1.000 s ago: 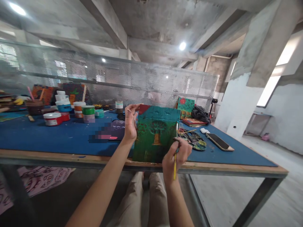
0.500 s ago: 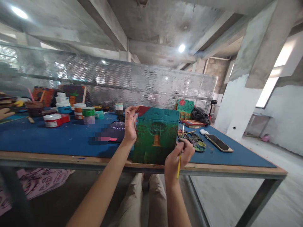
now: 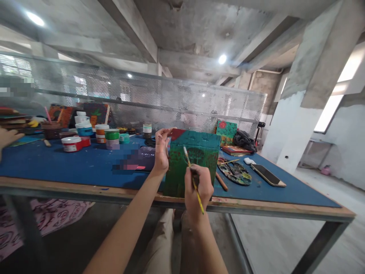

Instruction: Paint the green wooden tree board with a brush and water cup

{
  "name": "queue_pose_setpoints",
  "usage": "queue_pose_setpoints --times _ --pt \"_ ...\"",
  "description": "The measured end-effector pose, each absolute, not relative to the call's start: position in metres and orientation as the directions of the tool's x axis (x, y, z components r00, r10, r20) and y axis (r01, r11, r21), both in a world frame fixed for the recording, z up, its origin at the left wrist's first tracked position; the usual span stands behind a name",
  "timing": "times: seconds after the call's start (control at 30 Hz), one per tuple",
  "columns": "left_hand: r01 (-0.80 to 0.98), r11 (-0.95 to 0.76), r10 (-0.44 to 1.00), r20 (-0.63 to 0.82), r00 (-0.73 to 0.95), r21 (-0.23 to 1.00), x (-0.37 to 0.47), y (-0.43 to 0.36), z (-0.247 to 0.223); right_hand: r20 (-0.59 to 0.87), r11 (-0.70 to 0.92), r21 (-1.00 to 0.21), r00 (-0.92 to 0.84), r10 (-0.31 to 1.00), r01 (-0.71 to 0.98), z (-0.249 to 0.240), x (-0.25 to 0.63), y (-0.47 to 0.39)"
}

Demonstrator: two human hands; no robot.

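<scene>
Painted board point(image 3: 199, 152) upright at table edge point(image 3: 256, 207); brush point(image 3: 192, 177) over it.

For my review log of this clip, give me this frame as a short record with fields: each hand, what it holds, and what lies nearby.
left hand: grips the left edge of the green painted cardboard panel with a tree, stood upright at the blue-topped table edge
right hand: holds a thin yellow-handled paintbrush, bristles up against the panel
right of panel: round paint-smeared palette, flat smartphone
left rear: plastic paint jars with coloured lids
far left: another person's hand
</scene>
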State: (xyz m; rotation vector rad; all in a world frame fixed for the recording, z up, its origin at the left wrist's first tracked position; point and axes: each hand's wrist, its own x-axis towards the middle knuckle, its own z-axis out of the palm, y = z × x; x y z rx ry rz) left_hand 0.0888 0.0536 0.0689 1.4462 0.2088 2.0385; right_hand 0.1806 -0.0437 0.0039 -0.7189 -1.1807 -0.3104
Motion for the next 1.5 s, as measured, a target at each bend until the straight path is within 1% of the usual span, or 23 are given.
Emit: queue_pose_setpoints --times 0.07,0.17,0.27,0.37,0.47,0.5,0.57,0.6,0.7,0.73,0.8,0.83,0.9,0.93,1.03,1.13,1.17,1.23,1.27,1.3,1.37,1.4,1.5 --pt "-0.404 -0.787 0.577 0.788 -0.213 0.467 0.089 0.055 0.069 0.938 0.758 -0.307 0.32 0.136 0.576 0.003 0.183 -0.042" --pt "-0.418 -0.773 0.594 0.776 -0.212 0.478 0.089 0.055 0.069 0.927 0.758 -0.308 0.361 0.103 0.574 0.003 0.182 -0.039" --pt "-0.421 -0.77 0.599 0.772 -0.214 0.48 0.089 0.055 0.07 0.952 0.788 -0.267 0.282 0.124 0.555 0.004 0.181 -0.038" --pt "-0.419 -0.775 0.593 0.774 -0.222 0.473 0.089 0.055 0.071 0.936 0.783 -0.287 0.335 0.107 0.552 0.005 0.182 -0.037" --pt "-0.424 -0.776 0.589 0.776 -0.226 0.467 0.089 0.055 0.07 0.964 0.81 -0.23 0.241 0.113 0.54 0.005 0.185 -0.036" --pt "-0.423 -0.777 0.588 0.777 -0.223 0.466 0.089 0.055 0.07 0.959 0.804 -0.239 0.263 0.107 0.544 0.005 0.186 -0.035" --pt "-0.418 -0.778 0.585 0.782 -0.213 0.468 0.088 0.055 0.07 0.925 0.777 -0.294 0.371 0.083 0.557 0.005 0.188 -0.035" --pt "-0.416 -0.779 0.584 0.785 -0.208 0.469 0.088 0.055 0.07 0.924 0.775 -0.297 0.374 0.085 0.558 0.005 0.189 -0.034" --pt "-0.417 -0.781 0.581 0.786 -0.21 0.465 0.088 0.055 0.07 0.964 0.805 -0.231 0.239 0.114 0.547 0.003 0.19 -0.034" --pt "-0.42 -0.78 0.582 0.785 -0.213 0.464 0.088 0.055 0.07 0.959 0.8 -0.242 0.261 0.111 0.549 0.003 0.191 -0.034" --pt "-0.425 -0.778 0.584 0.783 -0.216 0.463 0.088 0.055 0.07 0.926 0.779 -0.292 0.367 0.085 0.555 0.0 0.191 -0.034" --pt "-0.427 -0.777 0.584 0.783 -0.214 0.463 0.088 0.054 0.07 0.924 0.78 -0.293 0.372 0.083 0.554 -0.001 0.191 -0.034" --pt "-0.425 -0.778 0.582 0.786 -0.208 0.463 0.088 0.053 0.07 0.947 0.795 -0.258 0.305 0.097 0.548 -0.003 0.192 -0.033" --pt "-0.423 -0.778 0.581 0.787 -0.206 0.464 0.088 0.052 0.07 0.949 0.796 -0.256 0.299 0.099 0.549 -0.004 0.192 -0.033" --pt "-0.433 -0.77 0.591 0.78 -0.205 0.469 0.088 0.053 0.07 0.917 0.771 -0.307 0.389 0.084 0.558 -0.006 0.193 -0.034" --pt "-0.454 -0.759 0.602 0.769 -0.215 0.467 0.088 0.055 0.07 0.963 0.803 -0.228 0.247 0.104 0.551 -0.006 0.192 -0.035" --pt "-0.456 -0.759 0.601 0.77 -0.215 0.465 0.088 0.056 0.07 0.961 0.801 -0.229 0.257 0.098 0.553 -0.006 0.192 -0.035" --pt "-0.457 -0.76 0.596 0.775 -0.209 0.462 0.089 0.057 0.07 0.916 0.771 -0.299 0.395 0.067 0.562 -0.006 0.19 -0.035" --pt "-0.456 -0.761 0.595 0.777 -0.207 0.462 0.089 0.057 0.07 0.905 0.765 -0.313 0.422 0.06 0.563 -0.005 0.189 -0.034" --pt "-0.455 -0.761 0.596 0.776 -0.206 0.463 0.089 0.057 0.07 0.922 0.772 -0.288 0.381 0.064 0.566 -0.005 0.189 -0.034" --pt "-0.452 -0.761 0.599 0.772 -0.212 0.465 0.089 0.057 0.07 0.971 0.802 -0.196 0.227 0.077 0.565 -0.003 0.188 -0.034" --pt "-0.452 -0.761 0.6 0.771 -0.215 0.466 0.089 0.057 0.07 0.974 0.802 -0.188 0.214 0.077 0.568 -0.002 0.188 -0.033" --pt "-0.454 -0.757 0.604 0.768 -0.214 0.469 0.089 0.057 0.071 0.914 0.747 -0.301 0.403 0.049 0.593 -0.001 0.188 -0.033"
